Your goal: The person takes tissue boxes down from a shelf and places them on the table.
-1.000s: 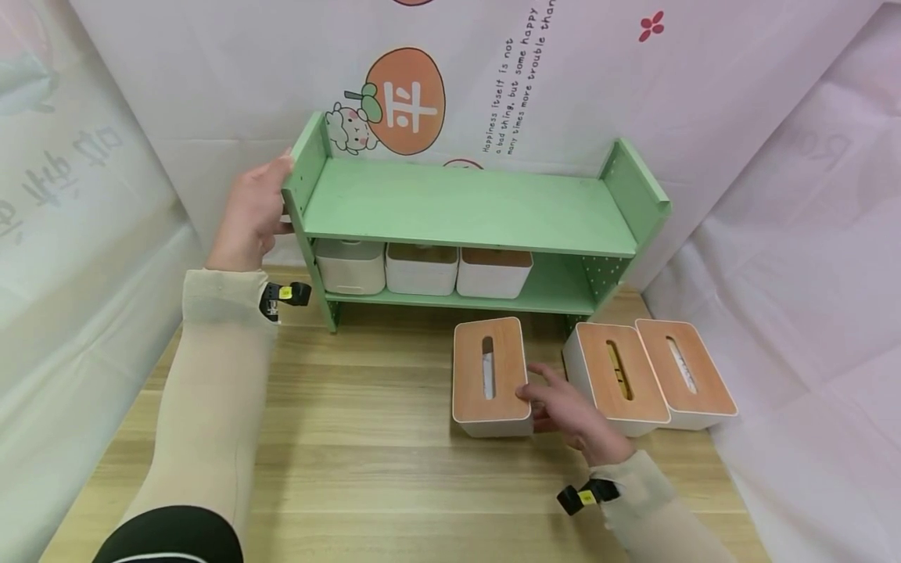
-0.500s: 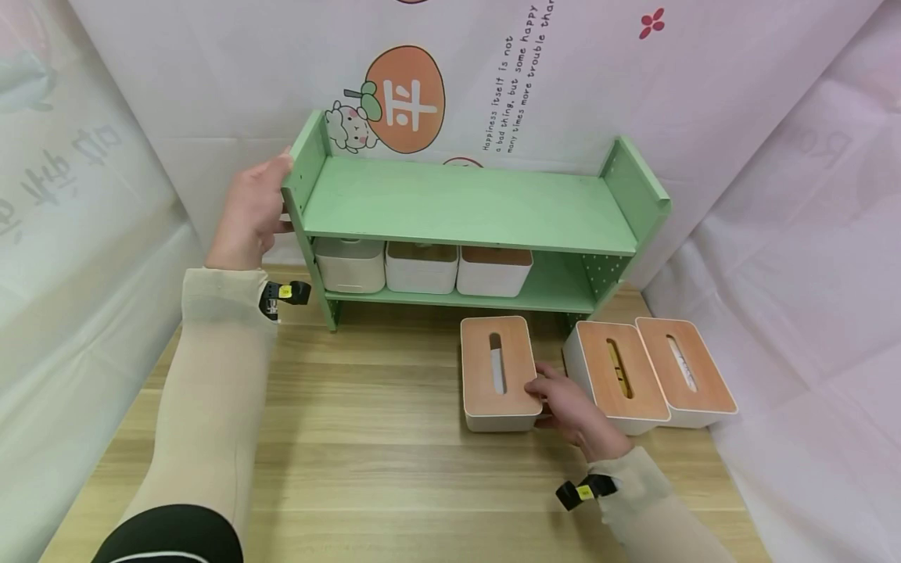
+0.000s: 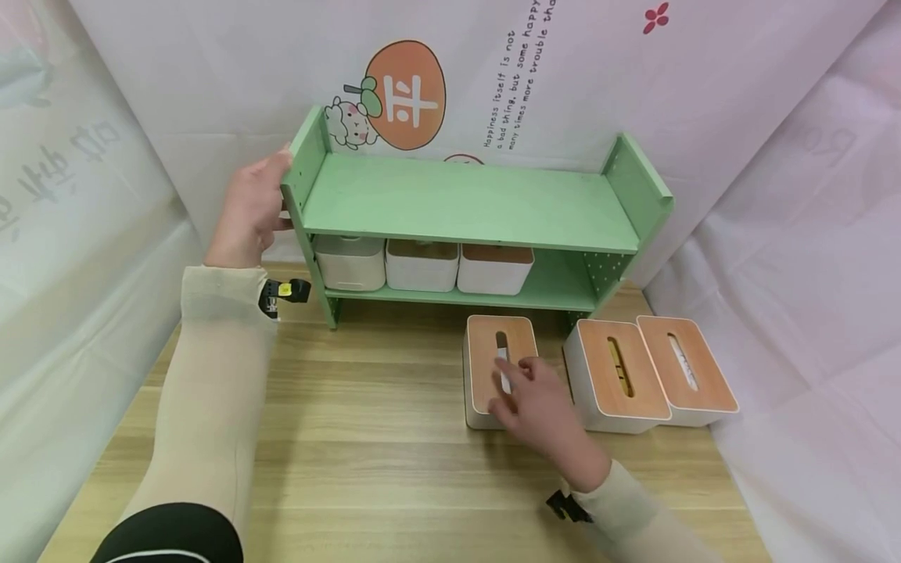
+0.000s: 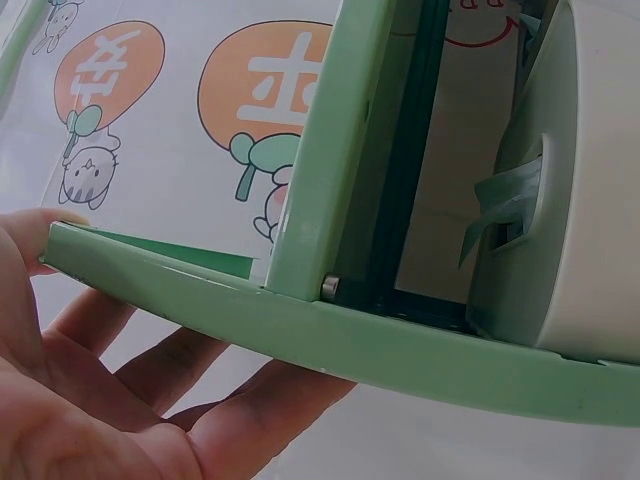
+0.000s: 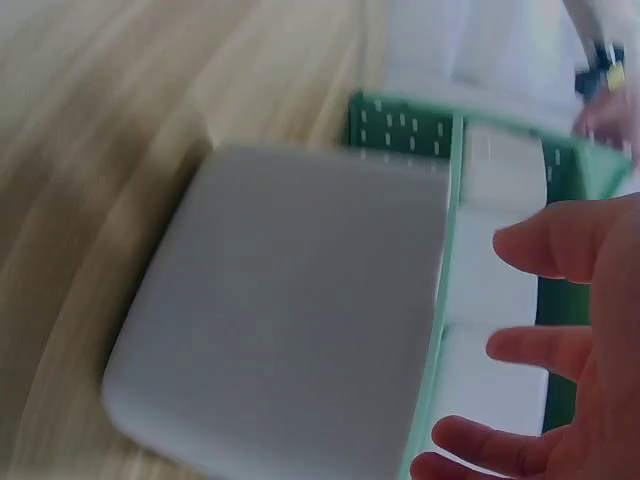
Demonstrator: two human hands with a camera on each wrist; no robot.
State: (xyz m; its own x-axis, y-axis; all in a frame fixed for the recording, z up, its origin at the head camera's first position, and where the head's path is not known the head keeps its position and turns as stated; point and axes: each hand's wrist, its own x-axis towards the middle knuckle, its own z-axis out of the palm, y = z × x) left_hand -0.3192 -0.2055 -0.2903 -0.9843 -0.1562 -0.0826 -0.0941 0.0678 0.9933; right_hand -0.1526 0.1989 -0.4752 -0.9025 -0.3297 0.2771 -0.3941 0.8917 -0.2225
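Observation:
My left hand (image 3: 249, 207) grips the left side panel of a green two-tier shelf (image 3: 464, 199). In the left wrist view its thumb lies at the end of the green panel (image 4: 200, 285) and the fingers reach behind it. A white tissue box (image 3: 484, 367) with a wood-look slotted lid stands on the floor before the shelf. Over its near right part hovers my right hand (image 3: 538, 407), fingers spread and holding nothing. The right wrist view has the box's pale end wall (image 5: 280, 310) beside the spread fingers (image 5: 545, 350).
Two more wood-lidded tissue boxes, one nearer (image 3: 598, 352) and one farther right (image 3: 693, 344), stand side by side. The lower tier holds a cream box (image 3: 349, 270) and two white ones (image 3: 422, 270). Printed white cloth (image 3: 232, 70) surrounds the wood-grain surface (image 3: 352, 477).
The tissue box has shifted slightly right and straightened. My right hand has let go of its right side and risen over its lid. My left hand has stayed on the shelf.

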